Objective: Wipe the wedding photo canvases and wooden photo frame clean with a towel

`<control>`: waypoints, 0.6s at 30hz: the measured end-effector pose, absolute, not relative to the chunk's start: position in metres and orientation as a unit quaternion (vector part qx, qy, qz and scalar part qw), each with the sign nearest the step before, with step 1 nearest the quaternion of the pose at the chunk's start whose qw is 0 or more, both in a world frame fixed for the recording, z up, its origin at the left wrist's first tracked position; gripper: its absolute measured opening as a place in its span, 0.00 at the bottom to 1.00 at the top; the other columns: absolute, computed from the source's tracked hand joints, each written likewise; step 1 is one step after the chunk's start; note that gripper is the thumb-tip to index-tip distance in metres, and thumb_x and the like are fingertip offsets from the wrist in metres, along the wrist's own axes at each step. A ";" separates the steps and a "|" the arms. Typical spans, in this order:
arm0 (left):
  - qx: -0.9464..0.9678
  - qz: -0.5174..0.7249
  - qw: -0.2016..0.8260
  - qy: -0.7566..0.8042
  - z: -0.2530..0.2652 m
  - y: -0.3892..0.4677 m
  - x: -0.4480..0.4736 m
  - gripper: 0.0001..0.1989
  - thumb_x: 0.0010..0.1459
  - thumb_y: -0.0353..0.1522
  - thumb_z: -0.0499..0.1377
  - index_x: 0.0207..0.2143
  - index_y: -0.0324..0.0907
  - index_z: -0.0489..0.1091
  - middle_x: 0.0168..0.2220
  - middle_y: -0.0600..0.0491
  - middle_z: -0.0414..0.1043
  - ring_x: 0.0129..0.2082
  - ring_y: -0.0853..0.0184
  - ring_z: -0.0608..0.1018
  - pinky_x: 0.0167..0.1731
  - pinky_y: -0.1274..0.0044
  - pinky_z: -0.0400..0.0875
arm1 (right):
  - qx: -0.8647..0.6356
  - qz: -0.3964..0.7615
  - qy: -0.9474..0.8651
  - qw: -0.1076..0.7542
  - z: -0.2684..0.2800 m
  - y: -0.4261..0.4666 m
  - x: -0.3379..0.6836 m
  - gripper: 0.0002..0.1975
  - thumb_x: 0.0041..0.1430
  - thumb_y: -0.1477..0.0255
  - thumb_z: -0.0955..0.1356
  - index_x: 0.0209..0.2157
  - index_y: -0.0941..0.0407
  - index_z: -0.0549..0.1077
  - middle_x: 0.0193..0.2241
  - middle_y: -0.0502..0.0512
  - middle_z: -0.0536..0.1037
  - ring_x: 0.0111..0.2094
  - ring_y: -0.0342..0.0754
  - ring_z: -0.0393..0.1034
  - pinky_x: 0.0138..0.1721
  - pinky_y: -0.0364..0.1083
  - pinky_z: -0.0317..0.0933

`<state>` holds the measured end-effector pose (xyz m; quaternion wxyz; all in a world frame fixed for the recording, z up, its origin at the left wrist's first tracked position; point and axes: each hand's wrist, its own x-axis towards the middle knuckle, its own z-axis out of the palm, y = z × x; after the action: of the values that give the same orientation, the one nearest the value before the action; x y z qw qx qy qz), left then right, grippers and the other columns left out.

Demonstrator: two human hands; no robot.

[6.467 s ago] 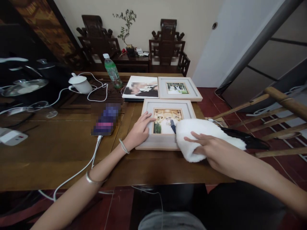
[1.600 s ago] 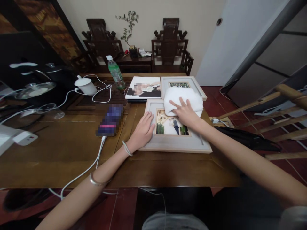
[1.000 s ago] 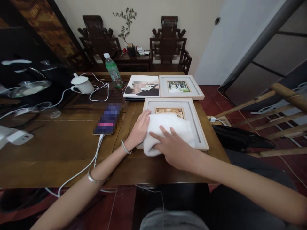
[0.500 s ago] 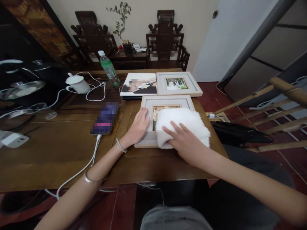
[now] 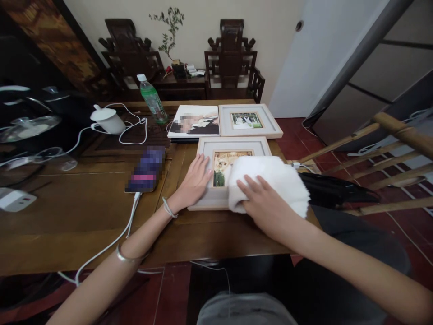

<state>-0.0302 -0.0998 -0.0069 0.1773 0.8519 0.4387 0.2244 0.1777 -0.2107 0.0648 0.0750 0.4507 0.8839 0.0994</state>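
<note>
A pale wooden picture frame (image 5: 221, 145) with a wide white border lies flat near the table's front edge, a small photo at its centre. Along its left side rests my left hand (image 5: 196, 183), fingers stretched out flat on the border. My right hand (image 5: 265, 205) grips a folded, fluffy white cloth (image 5: 275, 174) and presses it on the right part of the frame. The cloth covers the frame's lower right corner and some of the photo, and hangs past the right side. My right thumb is mostly hidden in the folds.
Behind lie a second framed photo (image 5: 274, 125) and a photo panel (image 5: 177, 113) on a dark stack. To the left are a charging phone (image 5: 145, 169), a green-labelled bottle (image 5: 153, 101), a lidded white cup (image 5: 108, 121), cables and a pot (image 5: 32, 131). A bamboo chair (image 5: 399, 126) stands right.
My right hand has slid the cloth to the right, so more of the photo shows. My left hand stays on the frame's left side. The view has shifted slightly.
</note>
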 end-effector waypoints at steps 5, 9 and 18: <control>0.851 0.234 0.172 0.437 -0.009 -0.101 -0.031 0.30 0.69 0.42 0.37 0.65 0.31 0.49 0.68 0.39 0.47 0.69 0.57 0.46 0.66 0.61 0.45 | 0.422 0.101 0.901 0.015 0.048 -0.200 0.137 0.13 0.63 0.77 0.63 0.41 0.60 0.80 0.59 0.68 0.66 0.61 0.67 0.59 0.57 0.63 0.58; 0.862 0.234 0.136 0.430 -0.009 -0.103 -0.030 0.30 0.68 0.41 0.40 0.65 0.30 0.50 0.67 0.36 0.48 0.69 0.55 0.47 0.66 0.59 0.46 | 0.431 0.109 0.896 -0.025 0.038 -0.207 0.148 0.11 0.62 0.76 0.64 0.37 0.59 0.80 0.59 0.66 0.67 0.61 0.65 0.59 0.58 0.63 0.59; 0.879 0.222 0.101 0.411 -0.008 -0.105 -0.029 0.28 0.68 0.41 0.43 0.63 0.31 0.56 0.67 0.37 0.50 0.69 0.52 0.47 0.65 0.58 0.47 | 0.519 0.154 0.841 0.011 0.053 -0.241 0.251 0.15 0.50 0.85 0.64 0.32 0.56 0.80 0.59 0.58 0.68 0.60 0.63 0.60 0.55 0.64 0.61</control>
<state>-0.0292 -0.1045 -0.0084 0.1014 0.8785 0.4108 0.2217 0.2509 -0.2412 0.0527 0.0107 0.5189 0.8407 0.1543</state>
